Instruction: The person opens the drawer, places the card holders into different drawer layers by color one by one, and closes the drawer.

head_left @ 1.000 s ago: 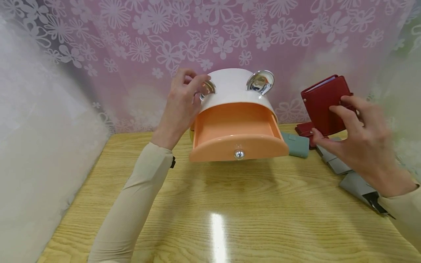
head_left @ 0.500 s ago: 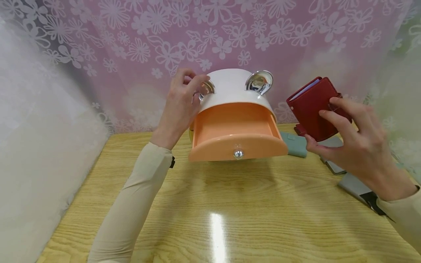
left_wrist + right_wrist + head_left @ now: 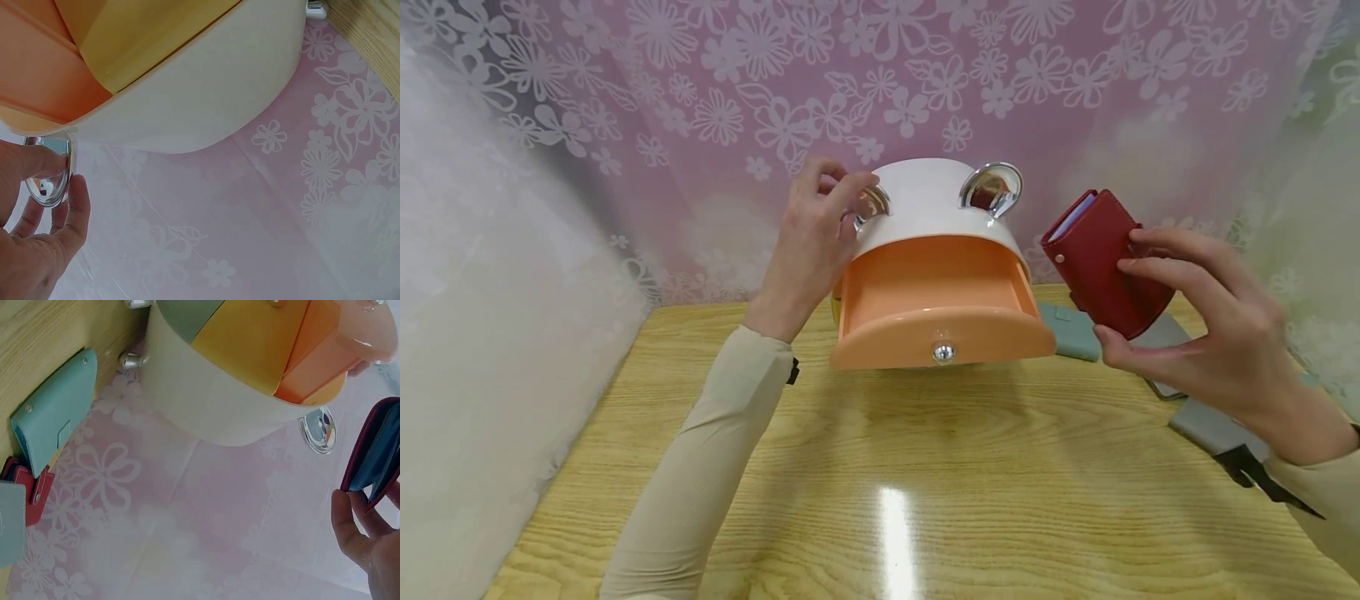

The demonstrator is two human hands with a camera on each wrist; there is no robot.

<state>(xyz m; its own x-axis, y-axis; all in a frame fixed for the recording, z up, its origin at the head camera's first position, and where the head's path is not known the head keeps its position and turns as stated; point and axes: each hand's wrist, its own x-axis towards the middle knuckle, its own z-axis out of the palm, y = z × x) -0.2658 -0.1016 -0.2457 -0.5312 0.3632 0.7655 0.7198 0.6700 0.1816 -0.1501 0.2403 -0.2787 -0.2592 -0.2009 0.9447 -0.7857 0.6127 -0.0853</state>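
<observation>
A small white storage cabinet (image 3: 925, 196) with two shiny silver ears stands on the table at the back. Its top orange drawer (image 3: 943, 337), with a round silver knob, is pulled out. My left hand (image 3: 808, 242) pinches the left silver ear (image 3: 50, 181) between thumb and fingers. Right of the cabinet, my right hand (image 3: 1225, 333) holds a red card holder (image 3: 1097, 267) above the table, thumb below and fingers on its right side. The right wrist view shows the card holder's dark blue inside (image 3: 378, 453), partly spread. The right silver ear (image 3: 992, 190) is untouched.
On the wooden table (image 3: 970, 475) at right lie a teal wallet (image 3: 1070, 332), a grey wallet (image 3: 1213, 427) and other wallets, including a red one (image 3: 36, 494), partly hidden in the head view. Lower yellow (image 3: 250, 344) and green drawers are pushed in. A flowered pink cloth (image 3: 700, 167) hangs behind.
My right hand has brought the red card holder left and slightly down, nearer the cabinet, turning it somewhat. The left hand and the pulled-out drawer have stayed about where they were.
</observation>
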